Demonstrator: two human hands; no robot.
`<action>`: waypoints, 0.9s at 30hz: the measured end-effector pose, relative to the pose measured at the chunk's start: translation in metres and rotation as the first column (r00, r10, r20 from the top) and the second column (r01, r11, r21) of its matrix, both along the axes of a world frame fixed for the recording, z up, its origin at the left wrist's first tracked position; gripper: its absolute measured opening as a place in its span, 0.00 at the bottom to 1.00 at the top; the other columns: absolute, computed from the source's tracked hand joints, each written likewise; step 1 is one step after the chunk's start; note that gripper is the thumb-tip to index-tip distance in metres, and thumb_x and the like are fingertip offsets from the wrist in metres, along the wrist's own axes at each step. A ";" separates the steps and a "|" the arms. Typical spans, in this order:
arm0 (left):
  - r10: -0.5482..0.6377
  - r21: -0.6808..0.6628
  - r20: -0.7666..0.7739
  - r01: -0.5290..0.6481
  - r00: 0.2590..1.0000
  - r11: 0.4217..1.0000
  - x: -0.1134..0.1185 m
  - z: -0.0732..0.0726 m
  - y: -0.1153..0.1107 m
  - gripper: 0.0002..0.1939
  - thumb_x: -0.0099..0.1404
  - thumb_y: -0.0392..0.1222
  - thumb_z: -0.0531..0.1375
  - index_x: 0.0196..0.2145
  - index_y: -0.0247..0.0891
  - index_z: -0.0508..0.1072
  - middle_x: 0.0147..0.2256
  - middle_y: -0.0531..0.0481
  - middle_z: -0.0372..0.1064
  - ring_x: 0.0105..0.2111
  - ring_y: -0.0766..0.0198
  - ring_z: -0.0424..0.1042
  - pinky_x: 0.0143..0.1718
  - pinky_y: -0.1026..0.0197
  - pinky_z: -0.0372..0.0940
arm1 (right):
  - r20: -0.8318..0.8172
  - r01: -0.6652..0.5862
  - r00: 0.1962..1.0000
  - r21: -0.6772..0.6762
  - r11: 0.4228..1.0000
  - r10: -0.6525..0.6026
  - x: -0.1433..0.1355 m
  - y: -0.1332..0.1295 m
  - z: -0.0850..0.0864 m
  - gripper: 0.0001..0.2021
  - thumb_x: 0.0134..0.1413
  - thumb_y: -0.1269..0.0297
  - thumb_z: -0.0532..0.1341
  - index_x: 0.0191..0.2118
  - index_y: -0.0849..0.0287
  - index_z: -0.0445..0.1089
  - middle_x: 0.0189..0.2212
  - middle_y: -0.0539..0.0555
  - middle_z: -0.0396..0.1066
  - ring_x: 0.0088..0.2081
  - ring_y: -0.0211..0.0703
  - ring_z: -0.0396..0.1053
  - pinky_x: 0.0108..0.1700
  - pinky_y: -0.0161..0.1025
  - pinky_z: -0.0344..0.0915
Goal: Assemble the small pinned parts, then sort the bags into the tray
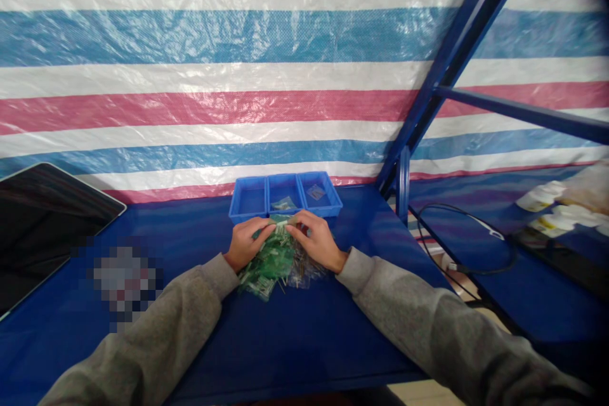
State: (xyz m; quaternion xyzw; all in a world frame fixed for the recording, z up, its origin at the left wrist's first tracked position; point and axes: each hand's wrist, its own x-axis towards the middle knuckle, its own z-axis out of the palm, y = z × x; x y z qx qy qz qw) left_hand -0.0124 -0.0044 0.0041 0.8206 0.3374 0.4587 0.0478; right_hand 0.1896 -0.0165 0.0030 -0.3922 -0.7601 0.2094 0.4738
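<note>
My left hand (248, 241) and my right hand (318, 240) are close together over a pile of small plastic bags. Thumbs and fingers of both pinch a small greenish bag (282, 224) stretched between them, with something pale in it. Beneath lie green-tinted bags (273, 260) holding small light-coloured pieces, too small to name. Clear bags (302, 273) with thin metallic parts lie at the pile's right, partly under my right hand. Just behind my hands stands a blue three-part tray (267, 187). A small bag (284, 203) sits in its middle compartment and another bag (316, 191) in the right one.
A dark-screened panel (42, 228) lies at the left of the blue table (295, 342), near a blurred-out object (126, 279). Blue metal framing (438, 76) rises at the right. Beyond it are a black cable (469, 271) and white bottles (542, 196). Striped sheeting (238, 38) hangs behind.
</note>
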 end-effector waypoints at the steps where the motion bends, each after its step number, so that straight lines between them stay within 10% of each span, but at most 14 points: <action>1: -0.014 -0.003 -0.008 0.014 1.000 1.000 0.000 0.000 0.000 0.07 0.63 0.41 0.57 0.33 0.35 0.74 0.28 0.49 0.73 0.28 0.66 0.71 0.33 0.64 0.66 | 0.007 0.000 1.000 0.002 1.000 0.000 0.000 0.000 0.000 0.09 0.58 0.62 0.56 0.31 0.58 0.68 0.27 0.51 0.66 0.30 0.39 0.63 0.34 0.35 0.60; 27: -0.108 -0.052 -0.073 0.104 0.991 0.993 -0.002 -0.003 0.004 0.08 0.63 0.42 0.57 0.30 0.35 0.70 0.28 0.49 0.67 0.29 0.65 0.67 0.33 0.63 0.63 | 0.043 0.044 0.998 0.009 0.999 -0.045 -0.001 0.000 -0.002 0.13 0.59 0.59 0.55 0.26 0.58 0.63 0.24 0.49 0.61 0.27 0.38 0.59 0.31 0.35 0.55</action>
